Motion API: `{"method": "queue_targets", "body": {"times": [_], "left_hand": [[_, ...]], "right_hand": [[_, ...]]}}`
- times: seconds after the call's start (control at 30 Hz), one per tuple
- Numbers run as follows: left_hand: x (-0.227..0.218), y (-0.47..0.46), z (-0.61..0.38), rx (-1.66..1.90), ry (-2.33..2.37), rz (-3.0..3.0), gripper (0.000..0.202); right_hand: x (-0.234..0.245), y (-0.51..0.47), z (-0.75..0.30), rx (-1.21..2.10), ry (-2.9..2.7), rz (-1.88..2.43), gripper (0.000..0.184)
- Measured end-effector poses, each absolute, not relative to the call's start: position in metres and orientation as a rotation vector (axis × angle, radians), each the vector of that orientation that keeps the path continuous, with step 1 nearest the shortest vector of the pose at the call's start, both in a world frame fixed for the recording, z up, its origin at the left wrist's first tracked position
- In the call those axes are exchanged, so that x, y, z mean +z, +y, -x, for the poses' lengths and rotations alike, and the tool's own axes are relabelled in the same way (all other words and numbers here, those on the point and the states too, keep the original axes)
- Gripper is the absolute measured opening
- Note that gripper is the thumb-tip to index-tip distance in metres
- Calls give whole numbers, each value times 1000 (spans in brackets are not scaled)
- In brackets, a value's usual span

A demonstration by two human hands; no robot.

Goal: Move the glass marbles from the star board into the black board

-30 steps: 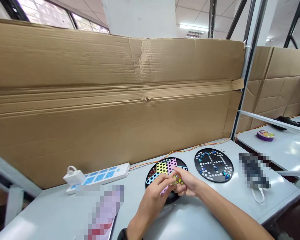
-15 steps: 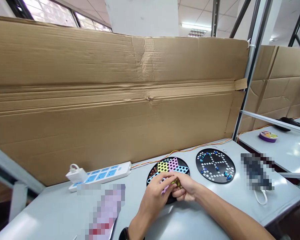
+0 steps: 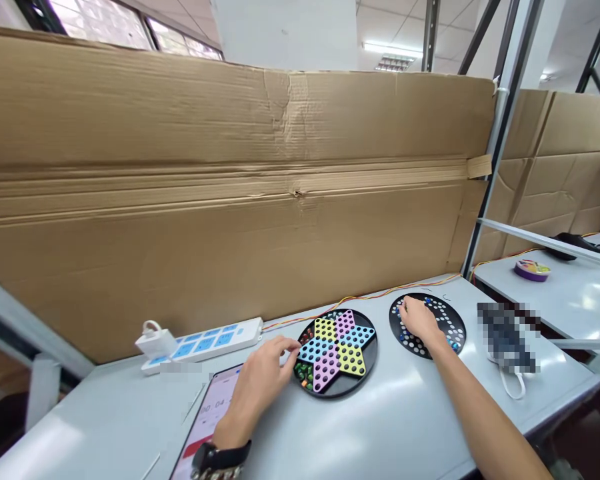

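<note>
My left hand [image 3: 261,377], with a dark watch on its wrist, is at the left rim of a round black Chinese checkers board [image 3: 333,393]. Its thumb and index fingertips come together there in a pinch; anything between them is too small to make out. A pink, yellow and blue star with holes covers the board, and green and reddish marbles [image 3: 306,375] lie in its left side compartments. My right hand [image 3: 420,319] is over a second round black board [image 3: 453,317] with white dots and blue marbles [image 3: 454,345]. Its fingers are curled down, their tips hidden.
A phone [image 3: 207,417] showing a timer lies partly under my left forearm. Behind it stands a white power strip [image 3: 205,347] with a plugged-in charger [image 3: 156,340]. A blurred dark object [image 3: 507,337] with a white loop sits at right. Cardboard [image 3: 260,260] walls off the table's back.
My hands have parted from over the star board. The right hand went right to the dotted board; the left drew back to the star board's left rim. The yellow-green marbles between them are out of sight.
</note>
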State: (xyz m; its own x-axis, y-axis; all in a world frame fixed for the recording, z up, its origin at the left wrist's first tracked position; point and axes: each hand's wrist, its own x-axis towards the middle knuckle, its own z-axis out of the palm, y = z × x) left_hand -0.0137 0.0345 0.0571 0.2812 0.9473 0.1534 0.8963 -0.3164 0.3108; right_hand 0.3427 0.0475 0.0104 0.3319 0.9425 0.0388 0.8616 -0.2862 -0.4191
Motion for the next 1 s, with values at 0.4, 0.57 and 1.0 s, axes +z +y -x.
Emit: {"method": "queue_targets", "body": {"times": [0.4, 0.57, 1.0], "left_hand": [[50, 33, 20, 182, 1671, -2291, 23], [54, 29, 16, 189, 1676, -2299, 22], [41, 37, 12, 425, 1619, -2405, 43]], "right_hand": [[17, 44, -341, 260, -1602, 2400, 35], [16, 43, -336, 271, -1609, 2312, 32], [16, 40, -303, 299, -1727, 1935, 22]]}}
